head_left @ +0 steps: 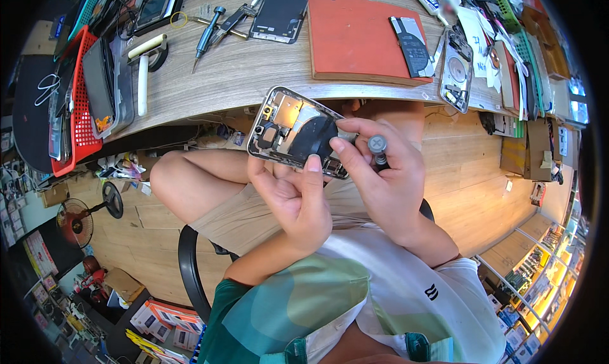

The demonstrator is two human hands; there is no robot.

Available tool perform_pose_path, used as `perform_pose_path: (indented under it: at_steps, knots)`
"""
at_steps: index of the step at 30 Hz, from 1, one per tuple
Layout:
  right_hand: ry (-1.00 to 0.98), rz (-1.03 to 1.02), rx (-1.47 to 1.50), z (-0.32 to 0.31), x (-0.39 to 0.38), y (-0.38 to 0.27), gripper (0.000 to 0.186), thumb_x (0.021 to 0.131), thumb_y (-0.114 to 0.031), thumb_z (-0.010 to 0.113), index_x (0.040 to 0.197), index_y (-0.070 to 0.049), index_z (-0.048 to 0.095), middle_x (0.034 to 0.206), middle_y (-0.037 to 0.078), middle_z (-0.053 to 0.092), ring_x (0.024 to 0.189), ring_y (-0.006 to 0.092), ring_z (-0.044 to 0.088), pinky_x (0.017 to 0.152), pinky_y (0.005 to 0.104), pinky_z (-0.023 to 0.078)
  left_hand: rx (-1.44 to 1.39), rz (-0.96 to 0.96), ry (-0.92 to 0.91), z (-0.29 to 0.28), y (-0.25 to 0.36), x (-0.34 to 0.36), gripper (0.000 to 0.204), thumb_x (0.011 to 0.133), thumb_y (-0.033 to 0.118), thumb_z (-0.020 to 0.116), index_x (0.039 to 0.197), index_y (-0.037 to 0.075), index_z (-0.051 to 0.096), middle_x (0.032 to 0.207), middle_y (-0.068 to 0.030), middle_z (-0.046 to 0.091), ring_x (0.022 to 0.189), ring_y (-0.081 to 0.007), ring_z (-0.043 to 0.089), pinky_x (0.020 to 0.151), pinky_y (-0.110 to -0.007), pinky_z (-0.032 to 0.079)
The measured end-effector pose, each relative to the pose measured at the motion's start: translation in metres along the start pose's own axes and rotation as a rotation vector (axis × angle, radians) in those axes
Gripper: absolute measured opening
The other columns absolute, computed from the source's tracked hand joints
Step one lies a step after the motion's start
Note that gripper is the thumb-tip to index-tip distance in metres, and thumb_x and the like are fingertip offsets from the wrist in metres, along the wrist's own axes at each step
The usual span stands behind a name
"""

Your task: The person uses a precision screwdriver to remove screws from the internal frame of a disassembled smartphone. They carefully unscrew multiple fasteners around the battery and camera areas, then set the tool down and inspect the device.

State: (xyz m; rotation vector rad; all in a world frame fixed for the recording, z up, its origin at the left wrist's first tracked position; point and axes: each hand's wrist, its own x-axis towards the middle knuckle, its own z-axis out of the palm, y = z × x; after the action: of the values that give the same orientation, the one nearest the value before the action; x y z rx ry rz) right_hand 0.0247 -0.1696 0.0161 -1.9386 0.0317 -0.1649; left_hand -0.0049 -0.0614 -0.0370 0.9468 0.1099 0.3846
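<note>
Your left hand grasping the opened silver phone housing from below, your right hand clenched around a grey-capped screwdriver, wooden counter just beyond.

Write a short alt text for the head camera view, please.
A seated person's left hand holds an opened phone while the right hand grips a screwdriver against it. Behind is a wooden desk with tools.
</note>
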Motion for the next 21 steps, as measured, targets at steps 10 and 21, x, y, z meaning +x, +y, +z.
perform_pose_path:
  at_steps: [10,21]
  knots:
    - [-0.019,0.148,0.135,0.0045,-0.0034,0.0029,0.023,0.088,-0.004,0.083,0.110,-0.003,0.077,0.077,0.000,0.055,0.067,0.0078,0.048,0.059,0.0248,0.040,-0.011,0.013,0.047,0.0001,-0.0071,-0.0048,0.072,0.100,-0.012,0.051,0.160,0.009,0.017,0.145,-0.0194,0.054,0.133,-0.0263,0.056,0.115,-0.045,0.043]
    - [-0.049,0.001,-0.025,0.0046,-0.0036,-0.0055,0.033,0.090,-0.005,0.081,0.122,-0.003,0.076,0.088,0.006,0.067,0.070,0.0115,0.057,0.063,0.0273,0.048,0.056,0.005,0.034,0.0007,-0.0025,-0.0073,0.072,0.101,-0.011,0.049,0.160,0.012,0.014,0.148,-0.0169,0.049,0.133,-0.0240,0.054,0.113,-0.044,0.046]
